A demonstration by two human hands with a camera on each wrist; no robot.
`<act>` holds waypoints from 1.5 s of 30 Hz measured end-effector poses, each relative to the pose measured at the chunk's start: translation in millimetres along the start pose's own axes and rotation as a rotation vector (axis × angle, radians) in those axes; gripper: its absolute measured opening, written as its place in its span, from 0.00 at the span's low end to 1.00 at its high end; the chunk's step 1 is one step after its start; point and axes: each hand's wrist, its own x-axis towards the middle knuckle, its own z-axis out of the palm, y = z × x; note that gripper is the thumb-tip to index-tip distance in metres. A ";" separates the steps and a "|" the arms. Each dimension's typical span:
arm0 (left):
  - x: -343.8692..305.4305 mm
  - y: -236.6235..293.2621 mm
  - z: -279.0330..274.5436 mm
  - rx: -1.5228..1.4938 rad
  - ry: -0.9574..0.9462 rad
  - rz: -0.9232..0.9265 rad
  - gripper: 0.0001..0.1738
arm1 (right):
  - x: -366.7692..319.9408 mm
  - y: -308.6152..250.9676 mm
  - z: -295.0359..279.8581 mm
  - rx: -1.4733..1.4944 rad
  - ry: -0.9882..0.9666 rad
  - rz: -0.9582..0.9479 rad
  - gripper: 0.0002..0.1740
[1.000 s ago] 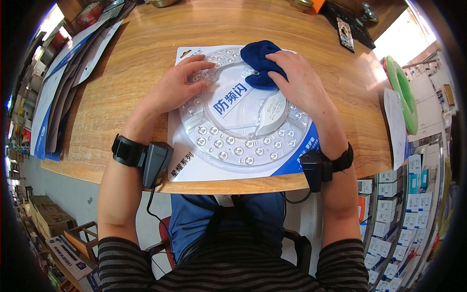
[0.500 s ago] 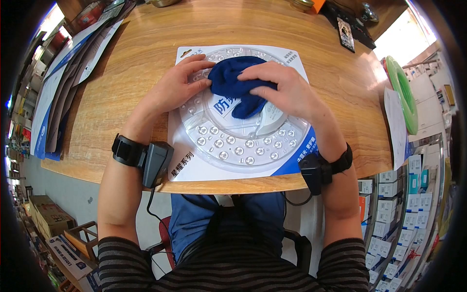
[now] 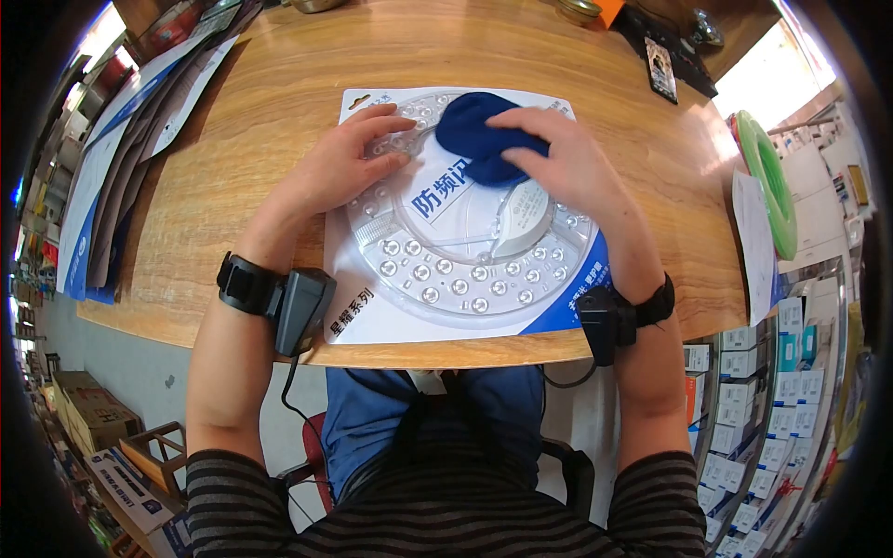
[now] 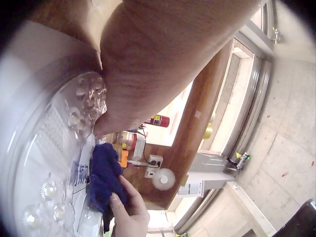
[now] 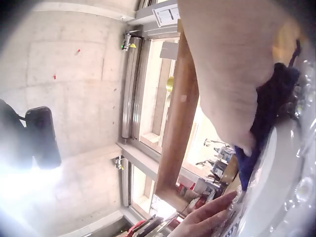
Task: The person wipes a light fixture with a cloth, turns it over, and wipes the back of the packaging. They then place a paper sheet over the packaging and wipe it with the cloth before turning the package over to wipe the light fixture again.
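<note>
A blister-packed ring of LED lights point(image 3: 446, 274) on a white and blue card lies flat on the wooden table. My right hand point(image 3: 572, 163) grips a dark blue cloth point(image 3: 479, 130) against the upper right of the clear plastic. In the left wrist view the cloth point(image 4: 104, 173) is bunched under the right thumb and fingers. My left hand point(image 3: 349, 163) rests its fingertips on the pack's upper left, fingers spread and holding nothing. Below the cloth, a white oval driver housing point(image 3: 523, 219) shows inside the ring.
Flat cardboard packs point(image 3: 139, 139) stack up along the table's left side. A phone point(image 3: 661, 70) lies at the back right, and a green coil point(image 3: 767, 186) stands at the right edge. Shelves of small boxes point(image 3: 781, 400) are on the right below the table.
The cloth, in my right hand, swept left and down over the printed middle, then back up and right. My left hand has stayed at the pack's upper left.
</note>
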 end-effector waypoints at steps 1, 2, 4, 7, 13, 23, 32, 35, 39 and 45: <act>0.3 -1.7 0.7 -0.019 0.019 0.026 0.23 | -0.7 -4.0 0.6 0.092 -0.100 -0.050 0.17; 1.0 -4.4 1.2 -0.018 0.020 0.028 0.23 | -0.1 -6.4 2.4 0.178 -0.166 -0.062 0.18; 2.4 -9.6 1.9 0.003 0.037 0.111 0.23 | -1.9 -13.9 0.3 0.263 -0.302 -0.135 0.18; 2.0 -9.2 1.5 -0.004 0.030 0.112 0.23 | -2.2 -12.5 3.8 0.272 -0.311 -0.172 0.18; -0.1 -0.8 -0.2 0.016 0.014 0.037 0.24 | 4.9 12.3 -2.9 0.046 0.077 0.096 0.17; 2.2 -9.5 1.0 -0.023 0.017 0.090 0.24 | -2.7 -21.7 0.4 0.329 -0.457 -0.233 0.17; 1.4 -5.5 -0.3 -0.011 0.003 0.046 0.25 | 1.3 0.9 2.0 0.057 0.029 -0.030 0.17; 1.4 -5.8 0.1 -0.047 0.004 0.042 0.25 | -0.5 -8.1 4.2 0.079 -0.098 -0.153 0.20; 2.6 -12.1 1.6 -0.054 0.019 0.101 0.25 | -3.1 -18.8 11.5 0.192 -0.325 -0.222 0.19; 1.4 -5.3 -0.4 -0.044 0.010 0.077 0.25 | 0.0 -10.9 9.1 0.033 -0.012 -0.023 0.19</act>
